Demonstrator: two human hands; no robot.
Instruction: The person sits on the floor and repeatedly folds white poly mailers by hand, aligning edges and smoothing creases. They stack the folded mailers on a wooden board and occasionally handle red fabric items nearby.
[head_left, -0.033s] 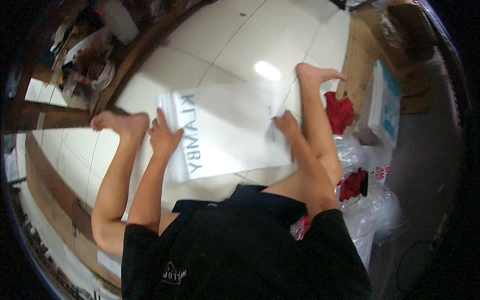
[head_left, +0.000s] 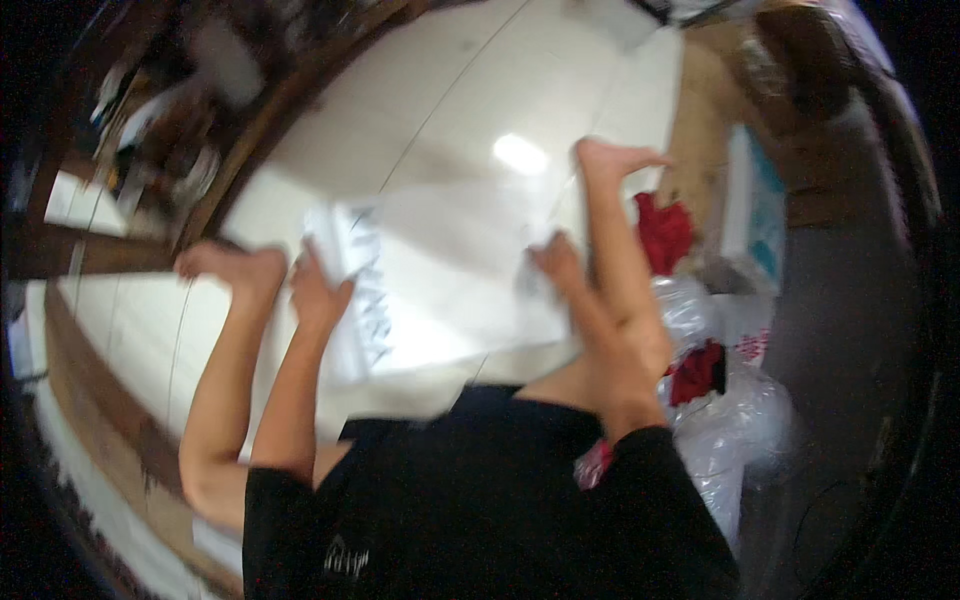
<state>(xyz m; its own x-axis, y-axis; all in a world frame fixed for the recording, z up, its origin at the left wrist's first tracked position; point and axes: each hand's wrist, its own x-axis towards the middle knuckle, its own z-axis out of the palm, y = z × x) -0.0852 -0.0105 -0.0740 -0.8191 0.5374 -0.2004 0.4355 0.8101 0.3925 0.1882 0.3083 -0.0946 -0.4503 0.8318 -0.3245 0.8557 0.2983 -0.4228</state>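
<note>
A white, partly see-through plastic bag (head_left: 450, 280) with dark printing lies flat on the tiles between my legs. My left hand (head_left: 318, 288) rests on its left edge, thumb and fingers spread apart, beside a folded-looking strip of clear plastic. At the right edge, my right hand (head_left: 562, 268) has its fingers drawn together on the bag, near a small dark print. Blur hides exactly how the fingertips meet the plastic.
White floor tiles (head_left: 440, 120) extend ahead. On the right are red cloth (head_left: 664, 232), clear plastic wrapping (head_left: 740, 415), a white and teal pack (head_left: 752, 205) and cardboard (head_left: 695, 110). A wooden shelf frame (head_left: 255, 130) with clutter stands at the left.
The whole view has shifted a little, so the scene sits slightly lower and further left, and is blurrier. Both hands keep their places on the bag.
</note>
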